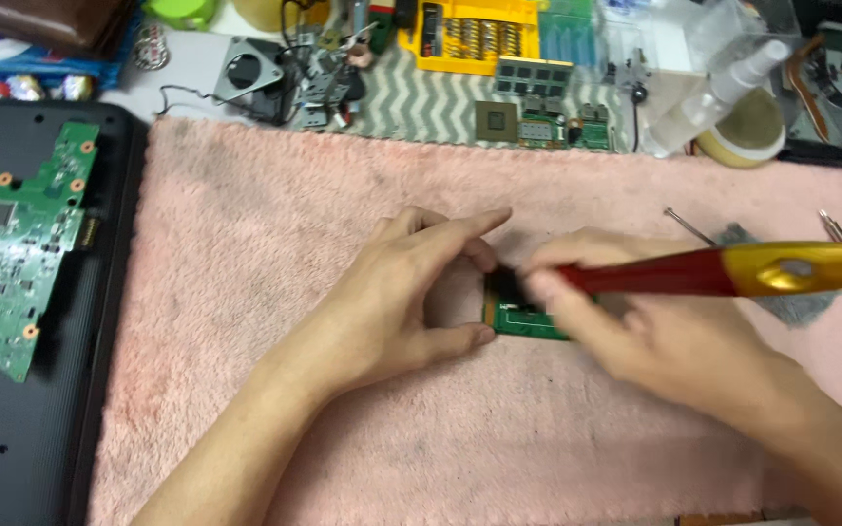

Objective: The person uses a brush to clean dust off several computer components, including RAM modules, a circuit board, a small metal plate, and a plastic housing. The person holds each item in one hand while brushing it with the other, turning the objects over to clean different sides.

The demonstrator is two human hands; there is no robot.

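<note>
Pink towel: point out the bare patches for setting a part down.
The pink towel is bare between the motherboard and the left hand, and along the near edge. It is crowded at the small green board, the right hand and the brush.

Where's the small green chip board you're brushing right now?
In the head view the small green chip board lies mid-frame on the pink towel, between the left hand steadying it and the right hand holding the red-handled brush.

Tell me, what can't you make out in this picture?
- Small green board: mostly hidden under both hands.
- Brush tip: blurred, behind the right hand fingers.
- Right hand: motion-blurred, grip unclear.
- Left hand: thumb touches the board's edge; contact beneath hidden.
- Big board: cut off by the left edge.
</note>
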